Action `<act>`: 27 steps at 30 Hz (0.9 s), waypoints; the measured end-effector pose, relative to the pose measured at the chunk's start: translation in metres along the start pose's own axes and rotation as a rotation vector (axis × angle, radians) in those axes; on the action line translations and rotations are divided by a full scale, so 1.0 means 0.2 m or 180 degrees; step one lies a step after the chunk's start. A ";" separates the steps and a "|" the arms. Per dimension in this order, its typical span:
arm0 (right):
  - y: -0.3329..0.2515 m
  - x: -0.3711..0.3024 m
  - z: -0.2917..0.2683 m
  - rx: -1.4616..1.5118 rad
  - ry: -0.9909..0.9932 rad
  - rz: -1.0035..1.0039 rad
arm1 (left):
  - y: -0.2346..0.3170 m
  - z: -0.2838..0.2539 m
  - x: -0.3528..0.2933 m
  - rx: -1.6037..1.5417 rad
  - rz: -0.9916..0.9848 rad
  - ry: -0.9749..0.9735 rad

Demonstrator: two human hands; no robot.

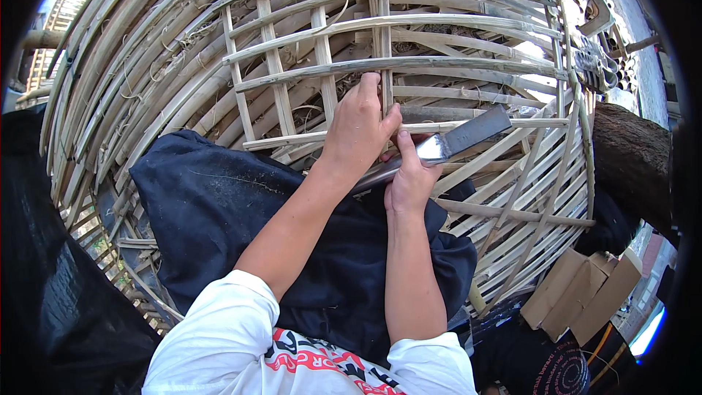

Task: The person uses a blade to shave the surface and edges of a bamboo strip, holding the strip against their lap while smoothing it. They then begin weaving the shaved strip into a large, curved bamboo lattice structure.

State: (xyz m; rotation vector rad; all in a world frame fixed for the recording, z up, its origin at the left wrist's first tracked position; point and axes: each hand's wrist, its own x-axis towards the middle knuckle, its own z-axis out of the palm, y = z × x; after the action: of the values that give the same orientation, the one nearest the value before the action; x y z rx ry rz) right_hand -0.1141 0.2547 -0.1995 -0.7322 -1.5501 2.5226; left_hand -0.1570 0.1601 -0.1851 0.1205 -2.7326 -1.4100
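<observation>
Dark cloth spread over lap at left, soft and dusty. Left hand, fingers together, pressing on pale bamboo lattice frame, round and made of thin flat strips. Right hand, fingers clamped on handle of flat steel blade lying against a strip. Better to keep blade edge away from left fingers. Brown cardboard boxes near right.

Pale straw-yellow lattice of split bamboo strips, grey steel flat knife blade with a bright glint, dark navy cloth draped below, white short sleeves with red-and-black lettering, tan cardboard boxes, dark brown tree trunk
</observation>
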 end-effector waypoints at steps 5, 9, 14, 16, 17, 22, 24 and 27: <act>0.04 0.03 -0.01 0.0145 0.0096 0.0232 | -0.01 0.03 0.01 0.0203 0.0020 0.0080; 0.02 0.04 0.00 0.0184 0.0122 0.0343 | 0.00 0.04 0.01 0.0276 -0.0243 0.0033; 0.04 0.05 -0.02 0.0182 0.0101 0.0178 | -0.02 0.07 0.00 0.0198 -0.0046 0.0297; 0.05 0.05 -0.03 0.0122 -0.0050 0.0219 | -0.03 0.07 0.00 0.0168 -0.0027 0.0294; 0.05 0.05 -0.03 0.0121 -0.0049 0.0217 | -0.02 0.07 0.00 0.0166 -0.0025 0.0293; 0.01 0.05 0.00 0.0202 0.0107 0.0107 | 0.01 0.09 0.00 0.0182 -0.0083 0.0303; 0.01 0.05 -0.01 0.0192 0.0101 0.0085 | 0.02 0.09 -0.01 0.0189 -0.0091 0.0329; 0.03 0.06 -0.02 0.0188 0.0125 0.0078 | 0.03 0.09 0.00 0.0183 -0.0140 0.0328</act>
State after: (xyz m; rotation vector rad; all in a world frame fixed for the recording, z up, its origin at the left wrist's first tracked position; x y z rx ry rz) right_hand -0.1220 0.2594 -0.2102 -0.7927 -1.4565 2.5433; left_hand -0.1585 0.1782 -0.1916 0.2507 -2.7027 -1.2971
